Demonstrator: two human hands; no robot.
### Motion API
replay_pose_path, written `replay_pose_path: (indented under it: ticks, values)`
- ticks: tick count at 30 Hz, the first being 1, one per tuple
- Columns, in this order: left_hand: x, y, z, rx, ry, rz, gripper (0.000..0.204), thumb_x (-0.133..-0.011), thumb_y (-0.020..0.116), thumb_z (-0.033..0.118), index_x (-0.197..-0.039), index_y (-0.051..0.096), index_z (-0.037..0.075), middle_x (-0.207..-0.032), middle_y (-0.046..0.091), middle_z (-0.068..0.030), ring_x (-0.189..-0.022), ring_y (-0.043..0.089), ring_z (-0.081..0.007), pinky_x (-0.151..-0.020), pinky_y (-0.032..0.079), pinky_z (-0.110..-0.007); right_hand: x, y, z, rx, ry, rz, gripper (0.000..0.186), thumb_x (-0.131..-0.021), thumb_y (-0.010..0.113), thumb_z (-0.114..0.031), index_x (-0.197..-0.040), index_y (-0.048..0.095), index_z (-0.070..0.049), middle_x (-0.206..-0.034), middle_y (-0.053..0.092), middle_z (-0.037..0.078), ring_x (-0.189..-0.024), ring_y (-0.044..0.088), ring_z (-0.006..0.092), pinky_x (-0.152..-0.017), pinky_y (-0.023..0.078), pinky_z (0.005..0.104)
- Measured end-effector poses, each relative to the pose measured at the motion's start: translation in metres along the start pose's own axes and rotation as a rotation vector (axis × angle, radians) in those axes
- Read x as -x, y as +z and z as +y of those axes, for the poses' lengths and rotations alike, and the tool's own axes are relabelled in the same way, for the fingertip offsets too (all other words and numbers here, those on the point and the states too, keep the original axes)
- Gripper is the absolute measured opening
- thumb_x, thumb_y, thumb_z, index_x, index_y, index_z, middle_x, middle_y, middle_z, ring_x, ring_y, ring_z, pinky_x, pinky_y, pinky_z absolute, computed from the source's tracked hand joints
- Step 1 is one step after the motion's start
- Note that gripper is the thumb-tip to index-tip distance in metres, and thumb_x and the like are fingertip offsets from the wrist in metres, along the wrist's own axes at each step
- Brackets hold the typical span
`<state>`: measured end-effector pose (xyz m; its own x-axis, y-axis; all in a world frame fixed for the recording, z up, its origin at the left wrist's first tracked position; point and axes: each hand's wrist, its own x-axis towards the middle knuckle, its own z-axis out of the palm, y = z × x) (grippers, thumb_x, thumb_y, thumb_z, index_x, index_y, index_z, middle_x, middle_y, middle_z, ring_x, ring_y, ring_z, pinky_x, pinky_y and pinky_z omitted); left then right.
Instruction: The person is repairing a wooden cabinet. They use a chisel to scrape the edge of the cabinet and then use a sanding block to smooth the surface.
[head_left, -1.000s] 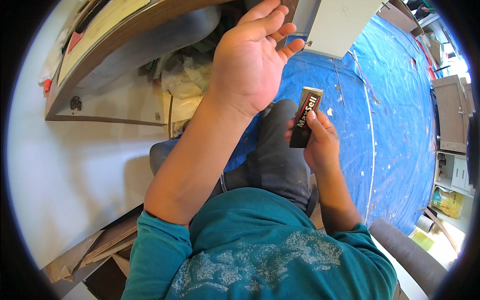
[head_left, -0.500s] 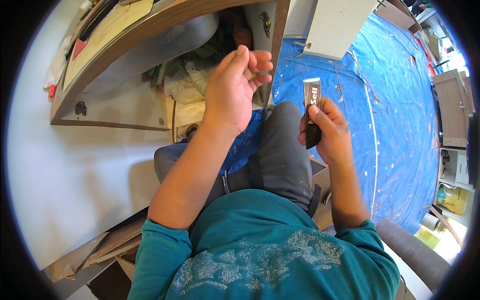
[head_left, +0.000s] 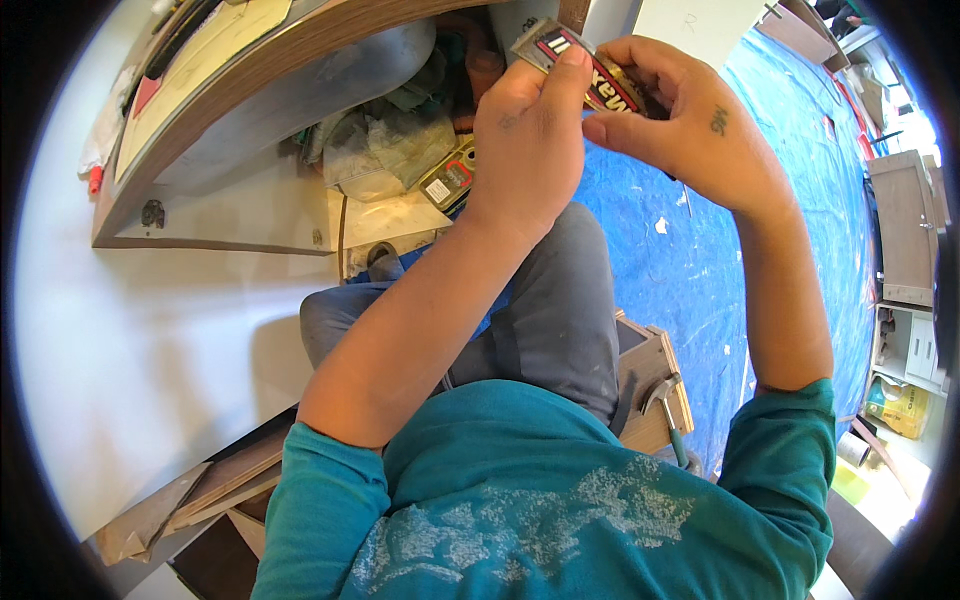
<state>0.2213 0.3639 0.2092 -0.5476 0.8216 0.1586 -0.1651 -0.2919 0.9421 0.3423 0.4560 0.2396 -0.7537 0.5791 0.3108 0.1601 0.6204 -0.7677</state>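
Observation:
A small flat squeeze tube (head_left: 608,88) with a silvery end and a dark, printed label is held up in front of me, slanting down to the right. My left hand (head_left: 530,150) pinches its silvery end, thumb on the upper face. At the tube's dark lower end is my right hand (head_left: 715,130), its fingers curled round the far side and its thumb along the near edge. That lower end is partly hidden by the right hand.
A curved wooden-edged cabinet (head_left: 300,65) stands open at the left, with cloths and a yellow-black package (head_left: 452,180) inside or beside it. Blue sheeting (head_left: 680,280) covers the floor. A hammer (head_left: 660,395) rests on a wooden box (head_left: 650,355) by my right thigh.
Both hands have come together, higher up. The tube has moved up and left in my right hand and tilted; my left hand, free before, now grips its silvery end.

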Motion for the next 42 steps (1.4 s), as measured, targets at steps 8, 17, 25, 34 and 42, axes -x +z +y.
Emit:
replay_pose_path:
  ticks: [8,17,25,34,42]
  values:
    - [-0.017,-0.013,0.003,-0.145,0.091,-0.186,0.03,-0.103,0.053,0.028,-0.096,0.064,0.001,-0.078,0.06,-0.001,-0.07,0.052,-0.0078,-0.064,0.042,-0.027,-0.002,-0.011,-0.014,0.144,0.006,-0.032,0.047,-0.084,0.078,-0.014,-0.127,0.063,0.0,-0.103,0.068,0.01,-0.09,0.061,0.0123,-0.084,0.052,0.03]
    - [-0.01,0.004,0.011,-0.014,-0.047,-0.009,0.03,-0.104,0.055,0.029,-0.1,0.065,0.002,-0.088,0.066,-0.0031,-0.079,0.057,-0.0089,-0.072,0.046,-0.026,0.002,-0.001,-0.02,0.315,-0.086,0.107,0.042,-0.087,0.077,-0.016,-0.124,0.066,-0.002,-0.096,0.069,0.013,-0.082,0.065,0.0212,-0.078,0.052,0.0317]
    - [-0.012,0.0,0.006,0.195,-0.055,0.014,0.021,-0.098,0.063,0.023,-0.095,0.064,0.002,-0.085,0.065,-0.0031,-0.076,0.057,-0.0088,-0.071,0.045,-0.026,0.004,0.001,-0.024,0.29,-0.065,0.128,0.039,-0.088,0.076,-0.018,-0.123,0.067,-0.002,-0.094,0.069,0.013,-0.079,0.065,0.0209,-0.075,0.053,0.032]
    - [-0.02,-0.006,0.006,0.222,-0.095,0.071,0.022,-0.097,0.064,0.023,-0.089,0.062,0.003,-0.085,0.063,-0.0037,-0.077,0.056,-0.0101,-0.072,0.045,-0.027,-0.006,0.005,-0.027,0.265,-0.013,0.106,0.042,-0.089,0.076,-0.023,-0.124,0.067,-0.001,-0.095,0.07,0.014,-0.079,0.065,0.02,-0.075,0.052,0.0321]
    - [-0.014,0.003,0.003,0.178,-0.036,0.031,0.024,-0.098,0.063,0.023,-0.097,0.066,0.0,-0.09,0.066,-0.0044,-0.079,0.055,-0.0092,-0.073,0.044,-0.026,0.001,-0.001,-0.011,0.223,-0.105,0.162,0.038,-0.088,0.075,-0.032,-0.116,0.072,-0.007,-0.08,0.069,0.016,-0.065,0.061,0.0241,-0.064,0.05,0.0356]
